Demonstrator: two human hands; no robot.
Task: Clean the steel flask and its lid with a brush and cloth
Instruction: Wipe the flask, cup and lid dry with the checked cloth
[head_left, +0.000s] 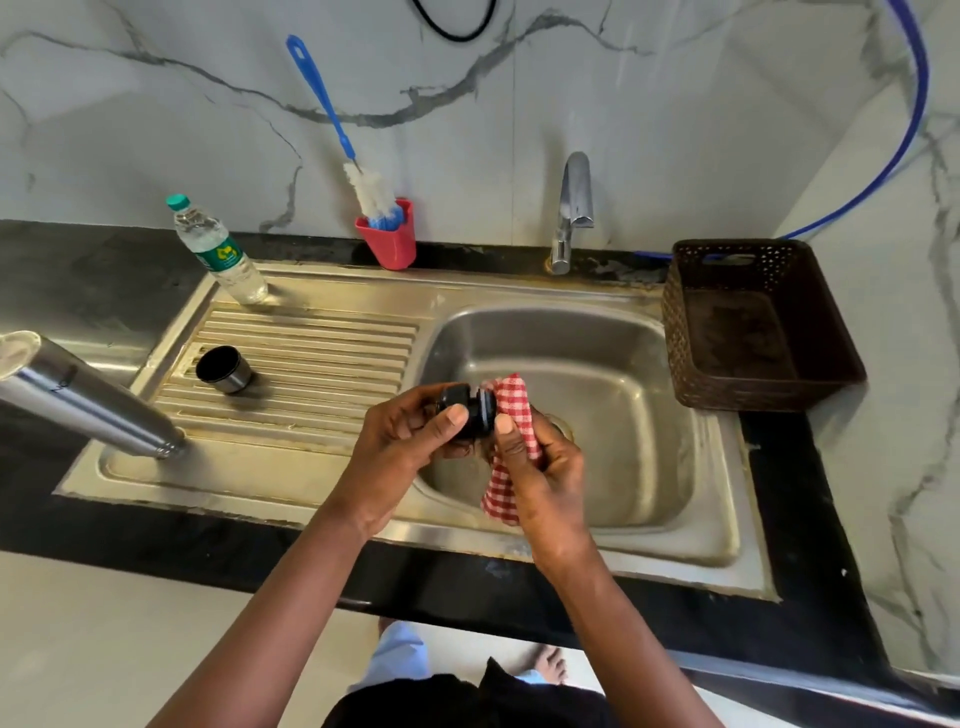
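Note:
My left hand (402, 449) grips a black flask lid (467, 413) above the front left of the sink basin (623, 364). My right hand (540, 467) holds a red-and-white checked cloth (514, 405) pressed against the lid's right side, with the cloth's tail hanging below. The steel flask (83, 395) stands upside down on the drainboard at the left. A steel cup cap (224, 370) with a dark inside lies on the drainboard ridges. The blue-handled bottle brush (337, 130) stands in a red holder (389, 241) against the wall.
A clear water bottle (218, 252) with a green cap stands at the drainboard's back left corner. The steel tap (571, 208) rises behind the basin. A dark brown woven basket (831, 353) sits on the black counter to the right. A blue hose (883, 166) runs along the right wall.

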